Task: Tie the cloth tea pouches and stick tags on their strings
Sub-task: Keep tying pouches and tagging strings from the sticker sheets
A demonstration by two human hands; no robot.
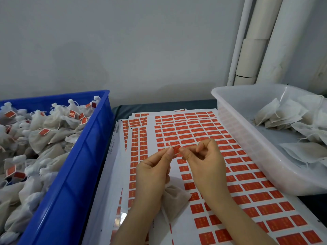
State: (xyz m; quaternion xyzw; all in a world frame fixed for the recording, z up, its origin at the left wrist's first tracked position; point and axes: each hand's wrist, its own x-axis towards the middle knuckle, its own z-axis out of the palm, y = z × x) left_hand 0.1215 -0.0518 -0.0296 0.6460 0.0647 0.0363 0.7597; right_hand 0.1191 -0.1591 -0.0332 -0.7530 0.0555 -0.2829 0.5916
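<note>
A small red tag (176,149) is pinched between both hands over the sticker sheets (203,138). My left hand (155,167) pinches its left end together with the white string, whose tip pokes up beside the thumb. My right hand (201,156) pinches the tag's right end with thumb and forefinger. A white cloth tea pouch (174,198) hangs below my left hand, partly hidden by the wrist, resting on the sheets.
A blue crate (74,174) on the left holds several tied, tagged pouches. A clear plastic bin (247,144) on the right holds untied flat pouches (283,114). Sheets of red stickers cover the dark table between them. White pipes (256,41) run up the wall behind.
</note>
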